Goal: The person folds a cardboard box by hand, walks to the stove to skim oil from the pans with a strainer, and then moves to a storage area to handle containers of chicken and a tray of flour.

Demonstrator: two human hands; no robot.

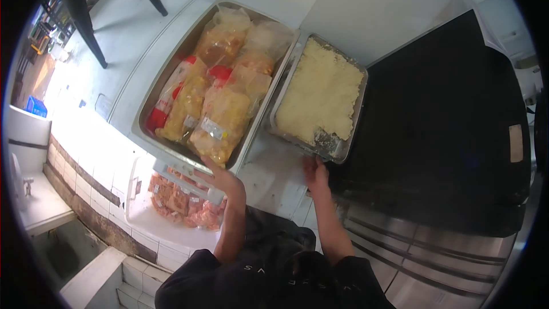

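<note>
A large deep metal tray [153, 83] holds several clear plastic bags of raw, yellowish meat [220, 117], some with white labels, along with red-and-white packages [171, 94]. My left hand [222, 179] is at its near wall, fingers stretched out and spread, appearing to touch the rim. To the right is a smaller metal tray [278, 131] filled with a pale yellow, crumbly mass [321, 88], scooped out at the near right corner. My right hand [315, 174] has its fingers curled at that tray's near edge; the fingertips are partly hidden.
Below the large tray, a white plastic container [136, 194] holds pink raw meat pieces [186, 203]. A big black panel [434, 131] lies to the right, above metal bars [423, 252]. Black stool legs [86, 26] stand at the upper left. A basin [63, 254] is at the lower left.
</note>
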